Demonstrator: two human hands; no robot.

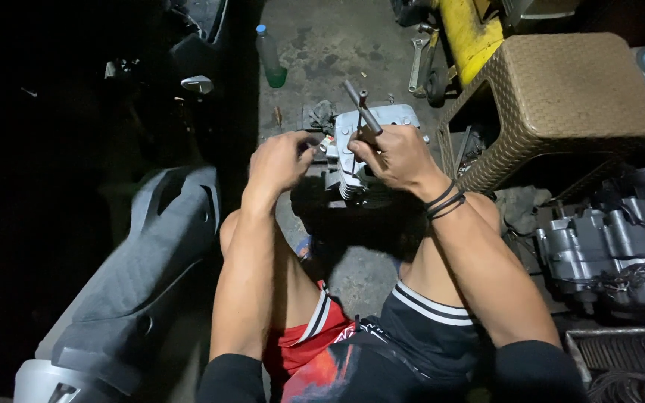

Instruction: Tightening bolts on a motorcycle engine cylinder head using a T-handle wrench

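A person sits low over a stained concrete floor (337, 45), a grey scooter body panel (143, 276) at eight o'clock and a woven brown stool (569, 89) at two o'clock. Between the knees, at twelve o'clock, stands a finned metal engine cylinder (352, 160), seemingly propped close for steady work. The right hand (397, 157) has its grip wrapped around a T-handle wrench (361, 108) standing on the cylinder; the left hand (281, 158) braces it, fingers curled on its edge.

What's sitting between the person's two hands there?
In the head view, a finned grey metal engine part sits between the left hand and right hand. The right hand grips a metal rod tool over it.
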